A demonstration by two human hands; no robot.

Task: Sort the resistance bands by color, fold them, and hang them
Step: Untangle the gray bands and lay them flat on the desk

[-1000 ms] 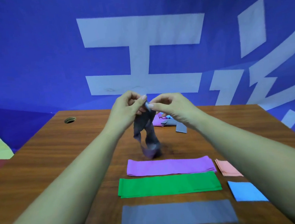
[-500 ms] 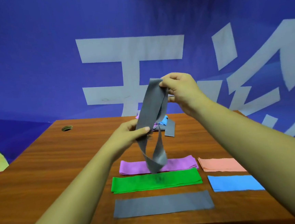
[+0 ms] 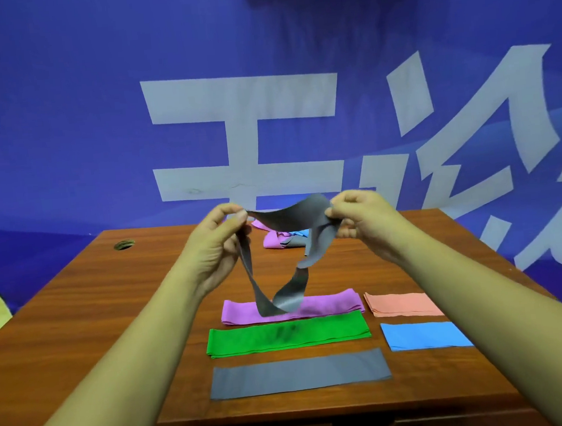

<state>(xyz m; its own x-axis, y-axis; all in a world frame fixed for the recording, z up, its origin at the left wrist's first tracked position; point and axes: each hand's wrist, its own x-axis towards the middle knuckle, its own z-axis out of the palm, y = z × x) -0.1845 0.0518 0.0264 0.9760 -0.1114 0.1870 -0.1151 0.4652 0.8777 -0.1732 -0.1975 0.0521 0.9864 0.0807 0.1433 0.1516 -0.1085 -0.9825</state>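
Left grip [image 3: 214, 245] and right grip [image 3: 358, 219] are both pinching the twisted grey band [image 3: 287, 219] above the worktop [image 3: 94, 314]. Large white characters [image 3: 239, 97], partly cut off, are showing on the blue banner [image 3: 61, 130].

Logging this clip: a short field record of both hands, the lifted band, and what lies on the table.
left hand: pinches one end of the held grey band
right hand: pinches its other end
held grey band: twisted loop, hangs down between the hands
near column: purple band, green band, flat grey band
right of column: peach band, blue band
far pile: unsorted, on the table
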